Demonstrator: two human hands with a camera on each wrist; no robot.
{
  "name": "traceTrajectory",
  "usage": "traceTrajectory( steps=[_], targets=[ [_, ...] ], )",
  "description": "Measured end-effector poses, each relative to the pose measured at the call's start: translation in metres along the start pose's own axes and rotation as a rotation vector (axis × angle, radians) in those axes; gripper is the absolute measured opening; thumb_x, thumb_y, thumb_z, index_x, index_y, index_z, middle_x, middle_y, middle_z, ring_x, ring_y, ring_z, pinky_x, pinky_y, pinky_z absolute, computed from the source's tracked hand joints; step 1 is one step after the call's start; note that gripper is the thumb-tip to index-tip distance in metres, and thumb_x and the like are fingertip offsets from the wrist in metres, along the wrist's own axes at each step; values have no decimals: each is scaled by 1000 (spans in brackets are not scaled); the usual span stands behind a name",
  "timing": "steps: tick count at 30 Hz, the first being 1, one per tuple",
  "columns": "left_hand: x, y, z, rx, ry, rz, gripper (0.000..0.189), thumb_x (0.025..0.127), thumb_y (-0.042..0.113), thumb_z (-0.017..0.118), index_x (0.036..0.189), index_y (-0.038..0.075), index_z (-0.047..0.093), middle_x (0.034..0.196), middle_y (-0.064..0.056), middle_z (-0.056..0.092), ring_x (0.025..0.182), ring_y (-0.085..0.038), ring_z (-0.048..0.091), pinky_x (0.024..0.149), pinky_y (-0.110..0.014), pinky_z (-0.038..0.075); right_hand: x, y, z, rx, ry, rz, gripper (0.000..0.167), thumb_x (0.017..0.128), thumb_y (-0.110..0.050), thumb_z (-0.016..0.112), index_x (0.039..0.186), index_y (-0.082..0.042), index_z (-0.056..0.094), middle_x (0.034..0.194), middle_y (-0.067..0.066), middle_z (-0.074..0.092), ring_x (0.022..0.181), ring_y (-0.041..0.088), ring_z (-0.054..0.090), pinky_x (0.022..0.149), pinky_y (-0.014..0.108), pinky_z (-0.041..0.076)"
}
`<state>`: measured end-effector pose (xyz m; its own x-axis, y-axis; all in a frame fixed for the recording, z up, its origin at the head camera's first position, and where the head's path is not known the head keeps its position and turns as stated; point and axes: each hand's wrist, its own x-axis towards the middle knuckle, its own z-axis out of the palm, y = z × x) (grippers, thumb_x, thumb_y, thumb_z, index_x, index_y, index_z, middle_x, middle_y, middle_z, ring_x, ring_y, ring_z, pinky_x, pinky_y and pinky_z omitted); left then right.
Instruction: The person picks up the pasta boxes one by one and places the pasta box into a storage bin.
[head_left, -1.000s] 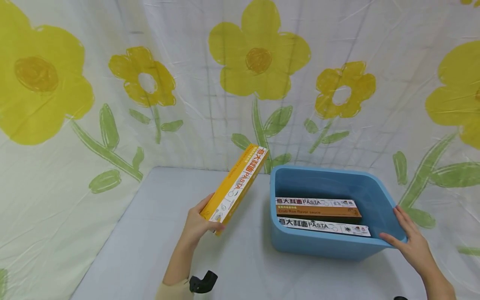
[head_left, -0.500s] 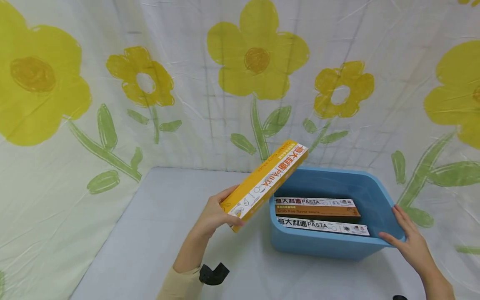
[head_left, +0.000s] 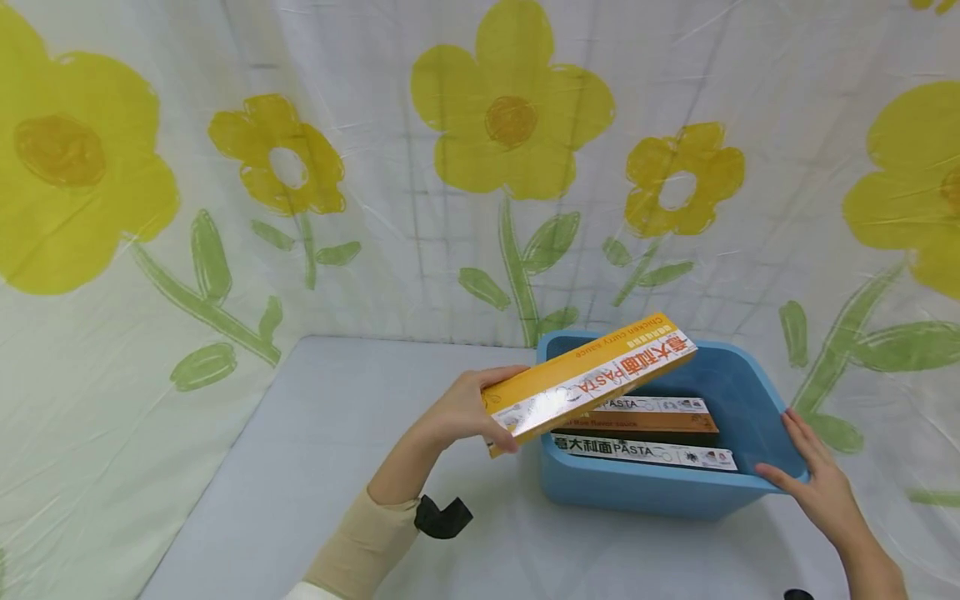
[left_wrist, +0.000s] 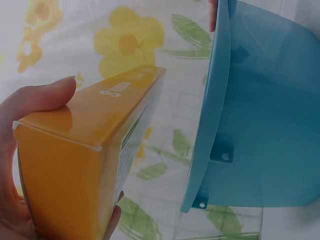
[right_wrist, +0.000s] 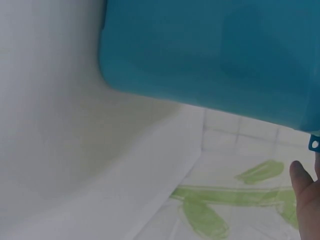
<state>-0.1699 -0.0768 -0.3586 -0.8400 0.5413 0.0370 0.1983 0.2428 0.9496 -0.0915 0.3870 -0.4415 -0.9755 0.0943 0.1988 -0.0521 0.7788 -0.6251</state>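
Observation:
A yellow pasta box [head_left: 592, 379] marked "Chicken curry sauce" is tilted over the left part of a blue plastic bin [head_left: 637, 493]. My left hand [head_left: 467, 410] grips its near left end; the left wrist view shows the thumb on one face of the box [left_wrist: 65, 170] and fingertips on another. At the bin's right end, my right hand [head_left: 821, 479] holds the rim, thumb toward the front edge and fingers along the side. Inside the bin lie a brown-and-white crab roe pasta box [head_left: 660, 422] and, nearer the front, another white-faced pasta box [head_left: 652, 452]. The held box partly covers the brown one.
The bin stands on a pale table [head_left: 360, 400] toward its right side. Behind the table hangs a white curtain [head_left: 390, 250] printed with yellow flowers. A black strap piece [head_left: 442, 518] sits at my left wrist.
My left hand has carried the yellow pasta box rightward from beside the bin to above it, and the box has turned closer to level. My right hand stays on the rim.

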Motion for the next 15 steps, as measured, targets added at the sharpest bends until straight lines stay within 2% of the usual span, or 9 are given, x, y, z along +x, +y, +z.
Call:
traceTrajectory(
  steps=[4,12,15],
  targets=[
    [6,4,1,34,-50,14,92,56,1,84,141,8,51,129,-8,59,100,-18,52,81,-29,49,0,-1,-1,-3,-3,7,86,93,-31,63,154,0,10,161,21,1,139,56,2,97,79,9],
    [21,8,5,74,-117,-26,91,55,2,84,140,12,54,123,-2,61,98,-16,53,81,-28,47,-1,-1,0,0,8,-10,85,93,-29,63,153,2,12,160,22,2,139,56,3,98,78,8],
    [27,9,8,95,-144,-21,89,55,4,84,139,13,55,123,-1,61,99,-15,53,83,-28,47,-1,-1,0,3,5,-11,85,93,-30,63,153,2,12,161,21,1,139,56,2,98,78,8]
  ],
)
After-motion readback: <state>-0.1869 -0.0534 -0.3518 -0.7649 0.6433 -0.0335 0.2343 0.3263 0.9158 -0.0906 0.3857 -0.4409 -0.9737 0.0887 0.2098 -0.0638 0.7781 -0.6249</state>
